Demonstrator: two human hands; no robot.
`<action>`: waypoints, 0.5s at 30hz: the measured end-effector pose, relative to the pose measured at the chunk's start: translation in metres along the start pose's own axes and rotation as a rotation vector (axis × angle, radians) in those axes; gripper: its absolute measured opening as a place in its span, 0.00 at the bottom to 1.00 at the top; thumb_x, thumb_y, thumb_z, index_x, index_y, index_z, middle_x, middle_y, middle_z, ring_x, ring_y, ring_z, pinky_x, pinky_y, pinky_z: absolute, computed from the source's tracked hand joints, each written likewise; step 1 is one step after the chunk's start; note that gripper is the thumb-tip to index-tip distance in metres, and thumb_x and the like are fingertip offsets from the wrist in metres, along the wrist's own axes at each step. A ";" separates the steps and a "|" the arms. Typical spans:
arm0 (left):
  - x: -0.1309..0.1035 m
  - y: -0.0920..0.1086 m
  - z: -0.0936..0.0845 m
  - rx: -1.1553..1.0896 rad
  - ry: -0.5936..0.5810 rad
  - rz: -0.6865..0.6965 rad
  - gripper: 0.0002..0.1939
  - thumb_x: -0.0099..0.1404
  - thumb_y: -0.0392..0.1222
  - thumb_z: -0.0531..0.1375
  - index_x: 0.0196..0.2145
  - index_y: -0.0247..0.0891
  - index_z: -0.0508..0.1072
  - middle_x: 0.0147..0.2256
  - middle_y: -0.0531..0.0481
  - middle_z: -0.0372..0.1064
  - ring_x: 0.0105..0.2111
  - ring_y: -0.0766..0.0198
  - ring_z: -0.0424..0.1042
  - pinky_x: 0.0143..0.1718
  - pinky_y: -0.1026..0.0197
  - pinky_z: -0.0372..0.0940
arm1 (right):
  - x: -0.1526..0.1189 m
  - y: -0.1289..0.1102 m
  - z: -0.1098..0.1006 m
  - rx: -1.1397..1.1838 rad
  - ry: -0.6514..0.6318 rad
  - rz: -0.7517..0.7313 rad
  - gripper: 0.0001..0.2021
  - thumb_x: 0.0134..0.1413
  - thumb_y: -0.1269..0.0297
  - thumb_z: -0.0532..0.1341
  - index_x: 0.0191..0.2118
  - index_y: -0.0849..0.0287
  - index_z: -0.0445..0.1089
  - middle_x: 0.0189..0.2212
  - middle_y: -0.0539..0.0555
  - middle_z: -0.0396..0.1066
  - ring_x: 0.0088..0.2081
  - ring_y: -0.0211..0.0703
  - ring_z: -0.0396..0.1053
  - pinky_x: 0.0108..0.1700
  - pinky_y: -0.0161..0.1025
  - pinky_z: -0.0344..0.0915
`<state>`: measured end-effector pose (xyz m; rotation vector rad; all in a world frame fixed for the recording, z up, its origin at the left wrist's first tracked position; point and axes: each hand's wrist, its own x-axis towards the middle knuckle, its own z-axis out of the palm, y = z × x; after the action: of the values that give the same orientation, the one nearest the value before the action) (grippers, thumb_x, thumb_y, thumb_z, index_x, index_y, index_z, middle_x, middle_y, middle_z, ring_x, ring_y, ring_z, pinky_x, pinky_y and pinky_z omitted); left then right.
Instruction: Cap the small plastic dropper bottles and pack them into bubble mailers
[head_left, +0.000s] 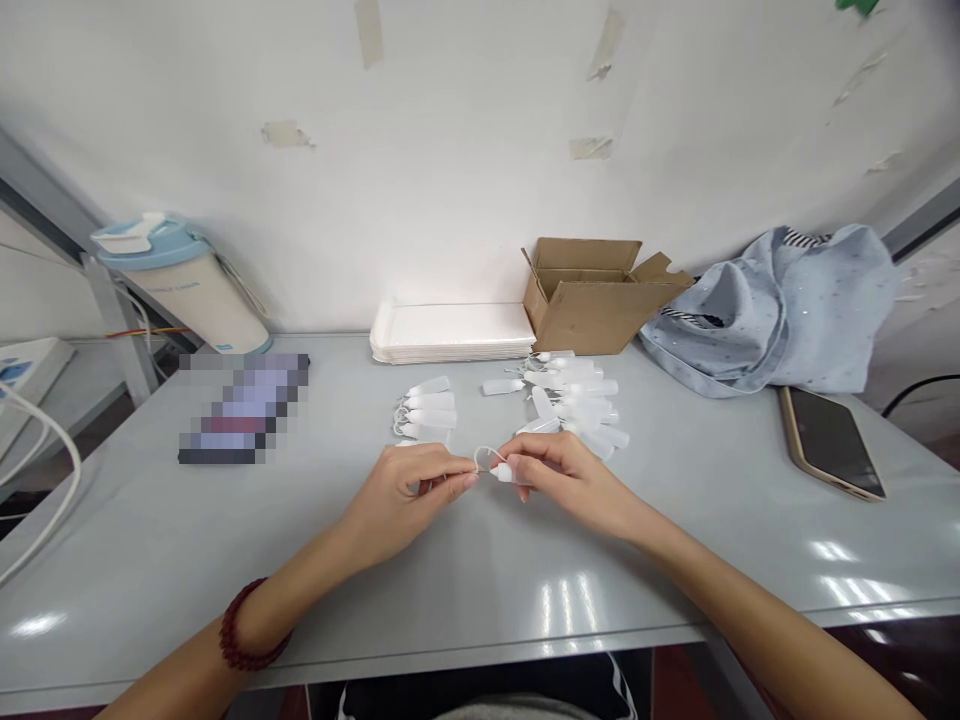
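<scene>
In the head view, my right hand (551,472) is closed around a small translucent squeeze bottle with a white top (501,472). The bottle lies nearly level, its tip pointing left. A thin white strap (489,451) arches from the bottle's neck to the fingertips of my left hand (420,487), which pinch its free end. What sits on that end is mostly hidden by the fingers. Just beyond my left hand, several similar bottles (431,415) lie in a row. A looser heap of such bottles (585,395) is behind my right hand, with one single bottle (501,387) beside it.
Against the wall are a stack of white trays (454,330) and an opened cardboard box (600,310). On the right lie a light blue cloth bag (810,310) and a phone (832,443). To the left, a tumbler (191,290) stands near a pixelated flat object (244,410).
</scene>
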<state>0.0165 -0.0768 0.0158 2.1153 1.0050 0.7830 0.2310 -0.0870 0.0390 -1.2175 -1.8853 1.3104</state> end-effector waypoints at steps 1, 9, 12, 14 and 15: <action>0.000 0.000 0.000 0.000 0.004 0.003 0.10 0.65 0.39 0.56 0.33 0.36 0.78 0.24 0.52 0.69 0.24 0.68 0.64 0.27 0.66 0.58 | 0.000 0.000 0.000 0.000 0.001 0.002 0.12 0.59 0.69 0.51 0.34 0.60 0.72 0.21 0.46 0.64 0.24 0.32 0.57 0.27 0.32 0.52; -0.001 0.000 0.001 0.018 -0.001 0.032 0.10 0.65 0.39 0.56 0.33 0.36 0.78 0.23 0.52 0.68 0.24 0.68 0.63 0.27 0.66 0.58 | 0.001 -0.001 0.002 0.013 0.000 0.015 0.11 0.58 0.69 0.51 0.34 0.60 0.71 0.20 0.45 0.61 0.23 0.32 0.57 0.26 0.31 0.52; -0.002 0.000 0.003 0.051 0.000 0.067 0.10 0.65 0.38 0.56 0.33 0.36 0.78 0.23 0.52 0.67 0.23 0.68 0.62 0.27 0.66 0.58 | 0.001 0.000 0.003 0.037 0.000 0.037 0.10 0.56 0.70 0.51 0.36 0.60 0.70 0.19 0.45 0.61 0.24 0.33 0.59 0.26 0.31 0.53; -0.003 0.000 0.005 0.067 0.000 0.092 0.10 0.65 0.37 0.55 0.33 0.36 0.77 0.23 0.52 0.66 0.23 0.69 0.61 0.26 0.67 0.58 | 0.001 0.001 0.005 0.049 -0.001 0.063 0.09 0.54 0.70 0.52 0.37 0.60 0.68 0.19 0.44 0.61 0.23 0.33 0.59 0.26 0.31 0.54; -0.003 0.000 0.006 0.071 -0.002 0.105 0.10 0.65 0.36 0.55 0.33 0.36 0.77 0.23 0.52 0.66 0.22 0.69 0.61 0.26 0.67 0.58 | 0.001 0.002 0.006 0.051 -0.003 0.072 0.09 0.53 0.70 0.52 0.38 0.60 0.67 0.19 0.44 0.61 0.23 0.33 0.59 0.26 0.31 0.54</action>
<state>0.0195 -0.0811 0.0112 2.2442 0.9396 0.8072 0.2264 -0.0881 0.0351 -1.2686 -1.8139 1.3910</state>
